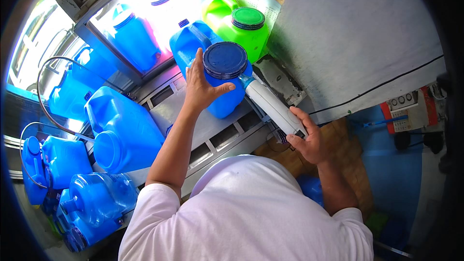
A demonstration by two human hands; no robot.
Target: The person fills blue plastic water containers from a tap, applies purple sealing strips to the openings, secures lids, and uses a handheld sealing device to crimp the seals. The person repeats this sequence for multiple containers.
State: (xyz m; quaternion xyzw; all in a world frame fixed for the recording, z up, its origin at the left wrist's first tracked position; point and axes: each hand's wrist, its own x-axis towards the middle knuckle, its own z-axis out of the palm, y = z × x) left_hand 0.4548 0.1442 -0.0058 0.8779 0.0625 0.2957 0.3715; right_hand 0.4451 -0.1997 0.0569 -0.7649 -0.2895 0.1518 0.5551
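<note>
A blue plastic water jug (226,98) with a wide dark blue screw lid (225,58) stands on the metal counter in front of me. My left hand (201,83) is spread beside the lid, thumb and fingers apart. Whether its fingers press on the jug is hard to tell. In my right hand (308,137) is a white handheld appliance (275,105) with a teal nozzle, gripped at its rear end. The nozzle tip is right at the lower right rim of the lid. Behind the blue jug is a bright green jug (250,38) with a green lid.
A lidded blue jug (125,134) stands on the left, with a thin hose (40,92) near it. Several blue containers and a clear blue round bottle (105,195) lie at lower left. A black cable (377,90) crosses the grey wall (362,32). The metal counter (195,127) has slots.
</note>
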